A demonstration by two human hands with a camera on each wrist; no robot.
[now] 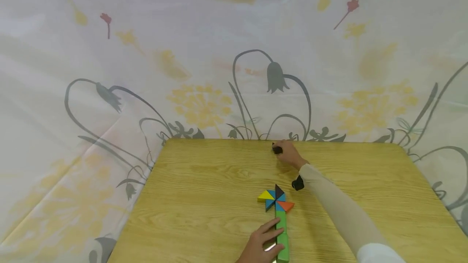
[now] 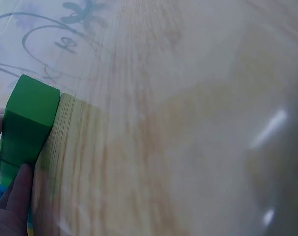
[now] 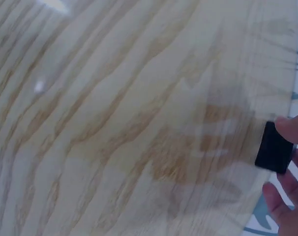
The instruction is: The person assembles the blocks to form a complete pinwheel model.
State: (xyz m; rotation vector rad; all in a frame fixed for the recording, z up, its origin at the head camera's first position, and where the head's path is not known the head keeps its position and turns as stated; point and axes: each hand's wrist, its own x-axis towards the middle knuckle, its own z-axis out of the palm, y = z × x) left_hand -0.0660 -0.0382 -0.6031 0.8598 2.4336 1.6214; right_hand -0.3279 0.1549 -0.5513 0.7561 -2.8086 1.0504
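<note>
My left hand [image 1: 261, 242] holds the lower part of a green block column [image 1: 282, 228], its fingers spread across the blocks. The left wrist view shows fingertips on two sides of a green block [image 2: 33, 103]. Above the column lies a pinwheel shape of triangular blocks: yellow [image 1: 265, 196], dark [image 1: 279, 191], orange [image 1: 286, 205] and several blue ones. Far from it, by the table's back edge, my right hand [image 1: 290, 154] pinches a black block [image 3: 275, 147] between thumb and fingers. In the head view that block is partly covered by the hand.
A wood-grain table [image 1: 204, 177] carries the blocks. Behind it hangs a pale flower-printed cloth [image 1: 204, 52], which also lies along the sides. Under the right sleeve [image 1: 336, 202] sits a small black object [image 1: 297, 182]; its kind is unclear.
</note>
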